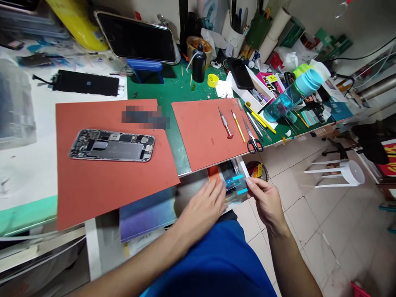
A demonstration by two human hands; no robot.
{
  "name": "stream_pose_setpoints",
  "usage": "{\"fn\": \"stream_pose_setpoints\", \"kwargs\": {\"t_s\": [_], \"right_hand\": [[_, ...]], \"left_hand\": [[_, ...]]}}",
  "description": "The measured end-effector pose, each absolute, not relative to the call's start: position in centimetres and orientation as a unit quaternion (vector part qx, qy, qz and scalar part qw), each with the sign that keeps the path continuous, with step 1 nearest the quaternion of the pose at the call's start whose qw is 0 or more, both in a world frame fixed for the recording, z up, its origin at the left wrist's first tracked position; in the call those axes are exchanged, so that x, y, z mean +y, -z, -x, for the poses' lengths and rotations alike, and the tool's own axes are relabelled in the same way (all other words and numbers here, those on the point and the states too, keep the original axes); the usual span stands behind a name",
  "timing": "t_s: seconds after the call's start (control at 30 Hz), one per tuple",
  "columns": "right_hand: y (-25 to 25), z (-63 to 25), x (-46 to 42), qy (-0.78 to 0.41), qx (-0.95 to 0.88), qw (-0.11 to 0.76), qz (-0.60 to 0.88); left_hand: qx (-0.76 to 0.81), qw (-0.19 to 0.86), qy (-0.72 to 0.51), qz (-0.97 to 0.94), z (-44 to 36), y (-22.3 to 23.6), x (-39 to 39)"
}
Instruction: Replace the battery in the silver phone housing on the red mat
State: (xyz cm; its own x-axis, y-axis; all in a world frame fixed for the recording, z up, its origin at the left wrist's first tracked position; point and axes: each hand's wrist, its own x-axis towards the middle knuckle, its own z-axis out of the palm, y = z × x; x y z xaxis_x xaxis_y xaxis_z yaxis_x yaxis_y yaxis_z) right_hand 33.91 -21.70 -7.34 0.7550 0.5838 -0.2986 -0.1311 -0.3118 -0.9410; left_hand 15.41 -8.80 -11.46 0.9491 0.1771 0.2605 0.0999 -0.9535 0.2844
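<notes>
My right hand (265,202) pinches the edge of a clear plastic film (240,184) with two light-blue tabs. The film is tilted over an open drawer (192,185) below the bench edge. Just left of it, my left hand (208,203) reaches over the drawer with fingers stretched out and slightly blurred; its fingertips are partly hidden, and I see nothing held in them. On the bench, an opened phone (113,145) lies on a red-brown mat (102,181), its inner parts facing up. A dark part behind it is pixelated.
A second red-brown mat (204,136) holds a screwdriver (225,123), a yellow-handled tool (238,126) and scissors (254,144). Behind are a phone on a stand (139,39), a dark bottle (199,64) and a blue water bottle (292,97). A white stool (352,172) stands right.
</notes>
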Motion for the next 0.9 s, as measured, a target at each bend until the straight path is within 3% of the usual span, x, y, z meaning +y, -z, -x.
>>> {"fn": "stream_pose_setpoints", "kwargs": {"t_s": [0.1,0.27,0.43,0.67,0.9], "right_hand": [[6.7,-33.0,-21.7,-0.341,-0.110,0.597,0.718],[5.8,-32.1,-21.1,-0.380,-0.052,0.621,0.684],[5.1,-31.6,-20.6,-0.396,-0.036,0.626,0.671],[5.0,-30.4,-20.4,-0.412,-0.019,0.616,0.671],[7.0,-31.0,-20.6,-0.440,-0.054,0.560,0.700]], "left_hand": [[0.052,0.180,-0.149,-0.971,-10.4,11.6,-13.6],[0.192,0.165,-0.089,-0.963,-6.4,14.8,-17.2],[0.271,0.271,0.016,-0.923,-7.0,14.7,-16.3],[0.269,0.278,-0.043,-0.921,-7.4,14.4,-15.9],[0.356,0.252,-0.067,-0.897,-10.6,14.4,-9.3]]}}
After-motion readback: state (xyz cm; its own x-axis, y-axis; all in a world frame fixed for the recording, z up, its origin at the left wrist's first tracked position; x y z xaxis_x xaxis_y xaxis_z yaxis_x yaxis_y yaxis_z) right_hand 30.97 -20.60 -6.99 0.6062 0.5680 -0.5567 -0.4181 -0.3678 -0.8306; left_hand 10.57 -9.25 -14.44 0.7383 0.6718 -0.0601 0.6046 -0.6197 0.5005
